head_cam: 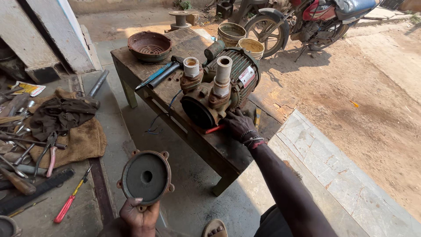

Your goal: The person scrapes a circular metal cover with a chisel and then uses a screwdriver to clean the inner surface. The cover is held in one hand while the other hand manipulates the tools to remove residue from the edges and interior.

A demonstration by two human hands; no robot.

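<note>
Here the left hand [139, 216] grips the lower edge of a round, dark grey cast-metal pump cover [146, 177], fingers curled shut on its rim. The cover is a shallow disc with a small hole at its centre and rusty bolt lugs around its edge; it is held upright, its flat face turned up toward the camera, low in the view above the concrete floor.

At about two o'clock from it, the right hand [238, 123] rests on a red-handled tool [214, 129] lying on the worn wooden bench [144, 70]; whether the fingers close round it cannot be told. Just at eleven o'clock of that hand sits the rusty green electric motor pump [219, 90], two white pipe stubs standing up from it, its long axis running from seven o'clock to one o'clock, its dark open face pointing toward seven.

At eleven o'clock on the bench lies a rusty round bowl-shaped fan guard [149, 45]. Two dirty buckets [240, 38] stand beyond the bench.
</note>
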